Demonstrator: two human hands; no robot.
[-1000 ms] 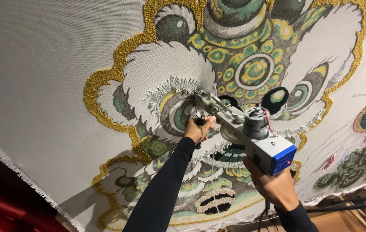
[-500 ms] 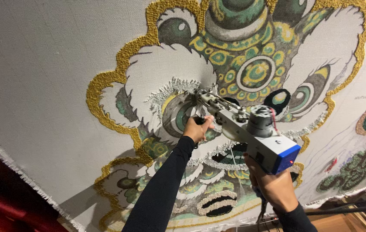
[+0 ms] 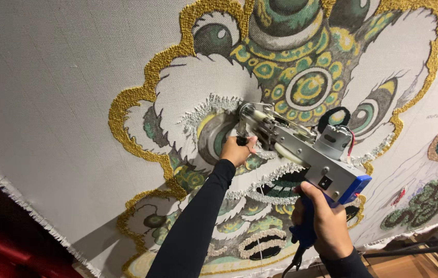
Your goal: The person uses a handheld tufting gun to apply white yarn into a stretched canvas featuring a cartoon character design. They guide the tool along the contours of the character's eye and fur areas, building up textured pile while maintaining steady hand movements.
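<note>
1. Fingers of the left hand (image 3: 236, 151) were curled tight round the small black front grip of the tufting gun (image 3: 301, 149), close against the cloth (image 3: 49, 77).
2. The right hand (image 3: 324, 221) was wrapped shut round the blue rear handle (image 3: 306, 231), near the bottom edge of the view, right of the left arm.
3. Both arms wore black sleeves (image 3: 198, 221).
4. The gun ran from the right hand up and left to the left hand; its metal nose met the cloth just above the left hand, at a grey and green eye-like patch.
5. A grey motor (image 3: 334, 138) with red wires sat on top of the gun, right of the middle.
6. A black cord (image 3: 287, 267) hung from the handle's base.
7. The cloth was stretched and pale, filled with a tufted lion-like face in green, yellow, white and black, edged in gold yarn.
8. The cloth's frayed edge (image 3: 23, 206) ran along the lower left, with dark red beyond it.
9. More green tufting (image 3: 425, 201) showed at far right.
</note>
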